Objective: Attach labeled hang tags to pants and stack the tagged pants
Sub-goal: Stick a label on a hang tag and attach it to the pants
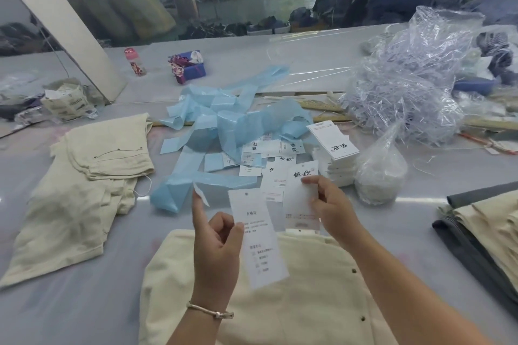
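Left hand (217, 244) pinching a long white hang tag (258, 238) at lower centre, forefinger raised, right hand (329, 204) gripping a second tag (301, 196) — cream pants (280, 302) below on the bench (70, 311), loose tags (269, 157) behind.

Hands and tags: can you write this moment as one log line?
left hand: pinches long white paper tag | right hand: pinches white printed card tag | cream folded pants: below, untagged

left hand (217, 244): raised, pinching grip, index extended | right hand (329, 204): raised, pinching grip
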The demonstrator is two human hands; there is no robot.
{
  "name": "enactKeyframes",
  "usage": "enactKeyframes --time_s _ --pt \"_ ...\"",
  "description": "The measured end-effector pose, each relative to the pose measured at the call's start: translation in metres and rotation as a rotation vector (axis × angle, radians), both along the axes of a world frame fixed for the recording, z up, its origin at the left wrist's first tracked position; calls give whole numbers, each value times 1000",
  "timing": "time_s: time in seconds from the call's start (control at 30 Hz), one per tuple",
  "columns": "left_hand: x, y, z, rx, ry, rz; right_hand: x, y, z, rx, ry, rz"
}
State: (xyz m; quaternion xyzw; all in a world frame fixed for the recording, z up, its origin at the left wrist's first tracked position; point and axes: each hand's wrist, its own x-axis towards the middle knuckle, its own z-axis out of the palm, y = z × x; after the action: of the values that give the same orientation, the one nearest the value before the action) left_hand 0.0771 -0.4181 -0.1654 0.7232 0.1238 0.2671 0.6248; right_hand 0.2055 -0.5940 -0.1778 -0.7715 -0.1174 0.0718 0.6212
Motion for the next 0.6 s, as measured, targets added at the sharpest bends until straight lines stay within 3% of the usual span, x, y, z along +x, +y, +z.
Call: enactKeyframes --time_s 0.17,0.23,0.3,0.37,0.43,0.53,0.6 --pt "5 13 -5 35 8 2 66 19 -31 -146 101 -85" --pt "9 16 -10 57 18 -2 78 21 -47 -405 123 -95" --pt "14 17 -15 91 41 -5 77 18 -55 -817 74 -51" --pt "19 18 -18 112 64 -11 66 14 -56 -979 -25 -68" --pt "22 16 -16 111 63 -26 46 15 -47 -836 -94 -94" --pt "27 8 -10 46 59 -68 -2 21 -22 -279 -34 -26" --pt "27 0 -3 -8 57 -119 -39 23 -3 -52 -54 48"
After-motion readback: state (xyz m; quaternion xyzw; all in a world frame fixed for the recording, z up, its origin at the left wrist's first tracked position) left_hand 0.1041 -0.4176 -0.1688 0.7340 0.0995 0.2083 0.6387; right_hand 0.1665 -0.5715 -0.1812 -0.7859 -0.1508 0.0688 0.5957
